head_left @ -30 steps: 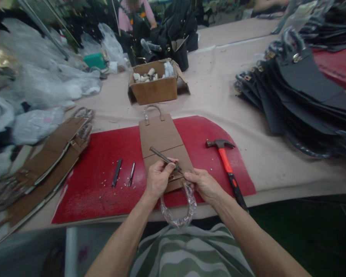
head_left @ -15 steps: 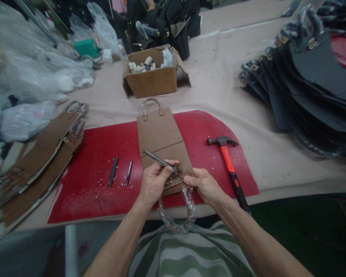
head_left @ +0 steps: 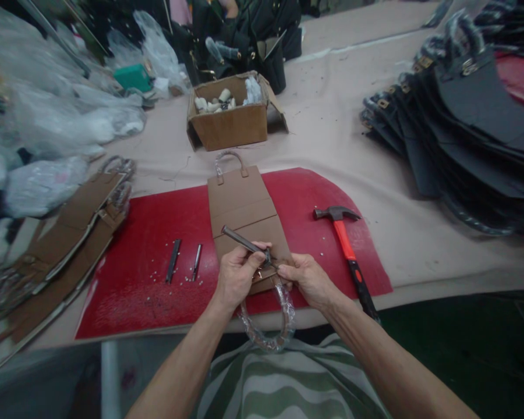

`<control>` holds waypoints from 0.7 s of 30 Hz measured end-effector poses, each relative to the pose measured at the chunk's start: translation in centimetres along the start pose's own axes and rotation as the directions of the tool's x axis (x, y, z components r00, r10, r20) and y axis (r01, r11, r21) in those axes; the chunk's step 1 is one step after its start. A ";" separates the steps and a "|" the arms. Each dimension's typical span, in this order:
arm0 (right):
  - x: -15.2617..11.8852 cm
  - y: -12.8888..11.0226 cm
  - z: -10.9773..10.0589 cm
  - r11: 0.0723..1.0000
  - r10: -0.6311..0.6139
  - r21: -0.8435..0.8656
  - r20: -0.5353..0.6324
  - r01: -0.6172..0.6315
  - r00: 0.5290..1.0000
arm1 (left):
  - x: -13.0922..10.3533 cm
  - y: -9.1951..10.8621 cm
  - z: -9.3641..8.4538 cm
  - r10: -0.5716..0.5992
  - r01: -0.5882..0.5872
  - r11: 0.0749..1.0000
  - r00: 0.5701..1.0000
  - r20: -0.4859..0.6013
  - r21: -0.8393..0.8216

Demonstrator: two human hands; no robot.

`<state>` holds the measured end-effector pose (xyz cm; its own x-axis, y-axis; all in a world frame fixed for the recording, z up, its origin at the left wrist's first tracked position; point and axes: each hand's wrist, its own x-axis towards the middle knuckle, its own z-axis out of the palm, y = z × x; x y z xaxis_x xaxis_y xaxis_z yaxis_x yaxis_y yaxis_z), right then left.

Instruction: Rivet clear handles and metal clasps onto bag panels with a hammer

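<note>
A brown bag panel lies on a red mat, one handle at its far end and a plastic-wrapped handle at its near end. My left hand is closed on a dark metal tool, whose lower end is at the panel's near part beside small metal fittings. My right hand pinches the panel's near right edge close to the tool tip; its fingertips partly hide what is there. A claw hammer rests on the mat to the right.
Two metal punches and scattered small bits lie on the mat's left. Behind stands a cardboard box of small parts. Brown bag pieces are stacked left, black ones right. Plastic bags fill the back left.
The tool in my left hand has shifted very slightly right, its top end with it. My right hand keeps its place at the panel edge. The view has moved a little.
</note>
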<state>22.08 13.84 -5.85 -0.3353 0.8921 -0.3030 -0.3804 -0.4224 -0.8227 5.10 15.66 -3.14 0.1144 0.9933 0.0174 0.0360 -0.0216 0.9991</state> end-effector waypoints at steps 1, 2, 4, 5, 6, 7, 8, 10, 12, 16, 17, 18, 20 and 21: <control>0.0 0.0 0.0 1.000 0.004 0.002 -0.001 -0.004 1.000 | 0.0 0.0 0.1 -0.002 0.002 1.000 1.000 0.001 -0.010; 0.0 0.1 0.0 1.000 0.008 0.003 -0.005 -0.008 1.000 | 0.0 -0.1 0.1 -0.005 0.005 1.000 1.000 0.005 -0.016; 0.0 0.2 -0.1 1.000 0.010 0.000 -0.008 -0.010 1.000 | 0.1 -0.1 0.2 -0.007 0.007 1.000 1.000 0.013 -0.005; 0.0 0.2 -0.1 1.000 0.003 -0.001 -0.005 -0.003 1.000 | 0.1 0.0 0.2 -0.004 0.004 1.000 1.000 0.014 0.011; -0.1 0.2 -0.2 1.000 -0.006 -0.003 0.002 0.006 1.000 | 0.1 0.0 0.3 0.002 -0.003 0.999 1.000 0.014 0.032; -0.2 0.2 -0.3 1.000 -0.015 -0.003 0.015 0.015 1.000 | 0.1 0.1 0.3 0.012 -0.013 0.998 1.000 0.012 0.056; -0.3 0.1 -0.4 1.000 -0.022 0.001 0.035 0.022 0.999 | 0.1 0.2 0.3 0.023 -0.024 0.996 1.000 0.011 0.081; -0.8 -0.3 -0.5 1.000 -0.021 0.011 0.088 0.020 0.996 | 0.0 0.3 0.5 0.036 -0.037 0.991 0.999 0.012 0.132; -1.3 -0.9 -0.6 1.000 0.022 -0.023 0.121 -0.019 0.992 | -0.1 0.3 0.6 0.026 -0.029 0.984 0.999 0.020 0.174; -2.0 -1.6 -0.6 0.975 0.108 -0.200 0.040 -0.098 0.993 | -0.3 0.1 0.7 -0.002 -0.003 0.987 1.000 0.031 0.162; -2.0 -1.6 -0.6 0.971 0.106 -0.220 0.023 -0.098 0.994 | -0.3 0.1 0.7 -0.003 -0.001 0.989 1.000 0.028 0.147; -2.0 -1.5 -0.5 0.971 0.097 -0.221 0.015 -0.091 0.995 | -0.3 0.2 0.7 -0.004 0.001 0.991 1.000 0.023 0.133; -2.0 -1.3 -0.5 0.983 0.075 -0.168 0.019 -0.071 0.997 | -0.2 0.4 0.7 -0.009 0.006 0.993 1.000 0.018 0.116; -1.9 -1.1 -0.5 0.990 0.063 -0.128 0.025 -0.060 0.998 | -0.2 0.5 0.6 -0.009 0.007 0.994 1.000 0.019 0.112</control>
<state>23.53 12.67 -4.60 -0.3800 0.8592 -0.3425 -0.2458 -0.4508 -0.8581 5.71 15.35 -2.62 0.1327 0.9911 0.0080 0.1478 -0.0277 0.9886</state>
